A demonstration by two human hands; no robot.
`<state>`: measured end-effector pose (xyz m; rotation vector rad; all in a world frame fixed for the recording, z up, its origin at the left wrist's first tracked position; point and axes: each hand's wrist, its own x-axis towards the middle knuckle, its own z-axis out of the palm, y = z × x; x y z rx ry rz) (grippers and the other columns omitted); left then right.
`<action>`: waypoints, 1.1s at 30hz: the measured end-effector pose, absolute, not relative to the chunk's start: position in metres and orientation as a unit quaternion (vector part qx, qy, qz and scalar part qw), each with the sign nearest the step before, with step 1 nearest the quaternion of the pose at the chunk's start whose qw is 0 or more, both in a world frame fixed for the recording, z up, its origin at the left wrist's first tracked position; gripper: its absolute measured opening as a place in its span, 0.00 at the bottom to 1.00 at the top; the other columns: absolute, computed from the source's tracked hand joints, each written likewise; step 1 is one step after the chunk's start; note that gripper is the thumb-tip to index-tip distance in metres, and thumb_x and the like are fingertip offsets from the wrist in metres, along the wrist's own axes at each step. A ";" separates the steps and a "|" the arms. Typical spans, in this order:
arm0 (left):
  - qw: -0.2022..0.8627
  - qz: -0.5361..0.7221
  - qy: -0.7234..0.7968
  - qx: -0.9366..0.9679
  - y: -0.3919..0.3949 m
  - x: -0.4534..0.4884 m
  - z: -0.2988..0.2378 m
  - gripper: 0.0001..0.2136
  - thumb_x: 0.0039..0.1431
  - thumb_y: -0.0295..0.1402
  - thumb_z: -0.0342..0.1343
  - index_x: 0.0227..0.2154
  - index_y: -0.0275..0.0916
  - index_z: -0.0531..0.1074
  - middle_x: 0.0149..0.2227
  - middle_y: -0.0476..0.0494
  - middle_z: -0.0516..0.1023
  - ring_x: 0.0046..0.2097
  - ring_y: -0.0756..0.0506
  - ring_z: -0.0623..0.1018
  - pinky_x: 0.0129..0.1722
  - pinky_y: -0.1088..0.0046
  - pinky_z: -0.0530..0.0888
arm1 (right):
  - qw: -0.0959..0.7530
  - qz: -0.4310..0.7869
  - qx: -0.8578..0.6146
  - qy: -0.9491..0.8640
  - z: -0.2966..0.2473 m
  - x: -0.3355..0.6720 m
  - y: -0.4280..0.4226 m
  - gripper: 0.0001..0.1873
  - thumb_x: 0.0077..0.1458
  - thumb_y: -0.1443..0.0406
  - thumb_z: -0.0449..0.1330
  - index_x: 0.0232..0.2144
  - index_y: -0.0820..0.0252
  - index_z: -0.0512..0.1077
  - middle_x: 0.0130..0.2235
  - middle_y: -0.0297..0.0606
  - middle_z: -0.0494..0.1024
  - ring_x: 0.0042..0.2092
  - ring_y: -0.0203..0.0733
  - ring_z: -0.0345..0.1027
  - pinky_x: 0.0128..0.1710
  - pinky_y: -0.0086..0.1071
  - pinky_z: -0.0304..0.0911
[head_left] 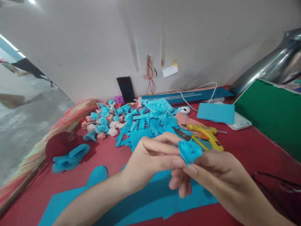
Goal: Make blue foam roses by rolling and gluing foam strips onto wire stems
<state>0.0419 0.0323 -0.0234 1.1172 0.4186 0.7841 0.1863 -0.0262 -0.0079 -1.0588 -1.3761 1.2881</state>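
Between my two hands is a blue paper flower [190, 151], a rolled rose with a pointed base. My left hand [155, 157] pinches it from the left with the thumb near its base. From the right, my right hand [211, 169] grips the same flower, its thumb at the bottom tip. Under my forearms lies a large blue paper sheet [145, 201]. Behind my hands are cut blue paper strips [145, 124] in a loose pile. A yellow glue gun [211, 135] rests just beyond my right hand, beside dark-bladed scissors [182, 134] with yellow handles.
Finished blue and pink paper flowers [103, 121] are heaped at the left back. Blue petals [70, 158] lie on the red tabletop [110, 160]. A phone [126, 89] leans on the wall. A green board [268, 116] stands right, near eyeglasses [275, 180]. A broom [47, 150] borders the left edge.
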 end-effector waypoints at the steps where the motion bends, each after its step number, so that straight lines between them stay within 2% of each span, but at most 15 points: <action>1: 0.751 0.365 0.197 0.513 0.032 0.042 -0.023 0.01 0.45 0.35 0.65 0.22 0.47 0.80 0.26 0.47 0.74 0.33 0.47 0.74 0.30 0.71 0.74 | 0.477 0.511 -0.437 -0.566 -0.007 0.186 -0.026 0.13 0.55 0.62 0.58 0.22 0.57 0.76 0.22 0.34 0.79 0.21 0.32 0.71 0.21 0.20 0.68; 5: 0.724 0.406 0.220 0.513 0.031 0.041 -0.019 0.04 0.42 0.37 0.66 0.18 0.46 0.79 0.22 0.48 0.72 0.35 0.46 0.72 0.33 0.70 0.74 | 0.473 0.429 -0.477 -0.605 0.004 0.190 -0.025 0.11 0.51 0.63 0.58 0.19 0.56 0.75 0.19 0.33 0.76 0.20 0.34 0.70 0.19 0.21 0.66; 8: 0.726 0.429 0.222 0.490 0.031 0.040 -0.016 0.04 0.41 0.36 0.66 0.17 0.48 0.79 0.24 0.51 0.73 0.33 0.49 0.71 0.35 0.72 0.73 | 0.462 0.308 -0.579 -0.597 0.011 0.202 -0.029 0.12 0.51 0.59 0.57 0.20 0.55 0.75 0.17 0.32 0.73 0.19 0.36 0.68 0.18 0.25 0.64; 11: 0.723 0.444 0.224 0.479 0.032 0.040 -0.014 0.03 0.41 0.36 0.67 0.18 0.50 0.79 0.25 0.52 0.73 0.32 0.50 0.71 0.35 0.73 0.72 | 0.427 0.147 -0.698 -0.555 0.006 0.225 -0.030 0.11 0.52 0.56 0.56 0.27 0.55 0.73 0.25 0.36 0.76 0.26 0.39 0.69 0.24 0.29 0.64; 13: 0.723 0.449 0.213 0.481 0.031 0.039 -0.015 0.02 0.42 0.37 0.66 0.19 0.51 0.79 0.26 0.53 0.74 0.33 0.51 0.72 0.35 0.74 0.72 | 0.352 0.066 -0.759 -0.543 -0.008 0.247 -0.026 0.12 0.53 0.56 0.56 0.34 0.56 0.72 0.35 0.39 0.78 0.34 0.42 0.70 0.34 0.32 0.65; 17: 0.716 0.464 0.224 0.472 0.032 0.039 -0.016 0.04 0.41 0.35 0.67 0.16 0.51 0.78 0.24 0.52 0.72 0.34 0.51 0.71 0.35 0.74 0.72 | 0.229 0.090 -0.816 -0.523 -0.054 0.288 -0.012 0.08 0.54 0.60 0.58 0.33 0.59 0.69 0.33 0.41 0.74 0.34 0.42 0.67 0.36 0.35 0.63; 19: 0.709 0.466 0.248 0.468 0.033 0.040 -0.016 0.06 0.38 0.36 0.68 0.14 0.49 0.77 0.21 0.52 0.69 0.33 0.50 0.70 0.34 0.74 0.72 | 0.180 0.114 -0.841 -0.497 -0.076 0.302 -0.006 0.09 0.59 0.59 0.54 0.36 0.57 0.69 0.36 0.36 0.73 0.34 0.36 0.68 0.36 0.33 0.65; 20: 0.708 0.465 0.254 0.466 0.034 0.041 -0.016 0.07 0.37 0.37 0.68 0.13 0.49 0.77 0.20 0.52 0.68 0.32 0.51 0.69 0.34 0.74 0.72 | 0.158 0.124 -0.851 -0.485 -0.084 0.306 -0.003 0.11 0.59 0.60 0.55 0.39 0.62 0.69 0.38 0.37 0.73 0.36 0.38 0.68 0.37 0.37 0.66; 23: 0.710 0.459 0.252 0.471 0.036 0.043 -0.016 0.06 0.38 0.37 0.68 0.13 0.48 0.77 0.21 0.54 0.68 0.29 0.53 0.67 0.34 0.75 0.72 | 0.117 0.168 -0.860 -0.466 -0.097 0.309 0.006 0.14 0.59 0.60 0.56 0.44 0.61 0.68 0.45 0.40 0.71 0.43 0.42 0.68 0.41 0.41 0.67; 29: 0.693 0.480 0.242 0.480 0.041 0.044 -0.020 0.05 0.40 0.35 0.67 0.15 0.47 0.78 0.19 0.54 0.64 0.25 0.55 0.63 0.30 0.78 0.68 | 0.128 0.262 -0.850 -0.439 -0.100 0.311 0.025 0.15 0.58 0.60 0.56 0.46 0.61 0.67 0.48 0.41 0.70 0.45 0.44 0.68 0.42 0.43 0.66; 33: 0.686 0.490 0.239 0.482 0.045 0.047 -0.024 0.04 0.39 0.36 0.68 0.16 0.49 0.78 0.17 0.55 0.62 0.25 0.55 0.62 0.29 0.78 0.67 | 0.218 0.305 -0.835 -0.403 -0.107 0.322 0.024 0.15 0.58 0.61 0.56 0.47 0.61 0.67 0.47 0.41 0.70 0.44 0.44 0.68 0.42 0.42 0.67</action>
